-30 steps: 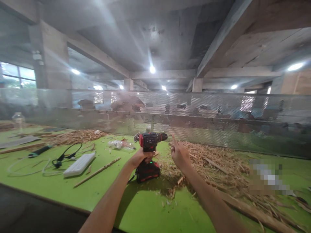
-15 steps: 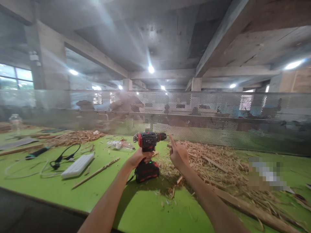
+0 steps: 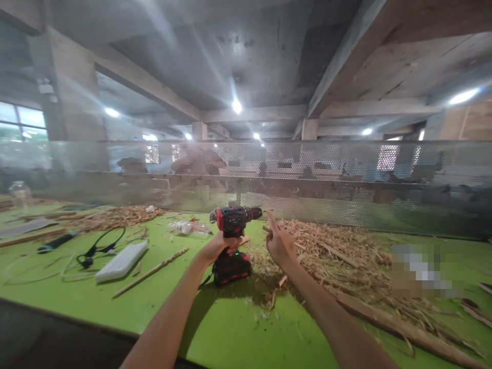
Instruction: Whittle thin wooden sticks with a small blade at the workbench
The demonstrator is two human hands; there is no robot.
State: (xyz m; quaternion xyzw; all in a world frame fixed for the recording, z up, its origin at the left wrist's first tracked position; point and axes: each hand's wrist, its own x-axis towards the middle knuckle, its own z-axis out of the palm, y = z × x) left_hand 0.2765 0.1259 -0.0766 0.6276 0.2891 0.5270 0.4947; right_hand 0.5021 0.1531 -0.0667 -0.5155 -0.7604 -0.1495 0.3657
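Reaching across the whole view, the green tabletop (image 3: 226, 328) sits in a big gray room with lights (image 3: 237, 106) on the ceiling. A metal screen full of little holes (image 3: 292, 192) stands along its far side. The left hand (image 3: 222, 248) is wrapped tight around the handle of a red and black drill (image 3: 233, 221), near the middle, with its nose turned right. I cannot tell if the drill's bottom touches the tabletop. The right hand (image 3: 281, 244) has one finger stretched up near the drill's tip and the others curled. A small stick (image 3: 266, 228) pokes out beside it; I cannot tell if it is held. The tabletop's near edge slants down at the lower left. Bare green shows between that edge and a twisty stick (image 3: 149, 273). Right of the drill, wood curls (image 3: 346, 246) leave less room to move.
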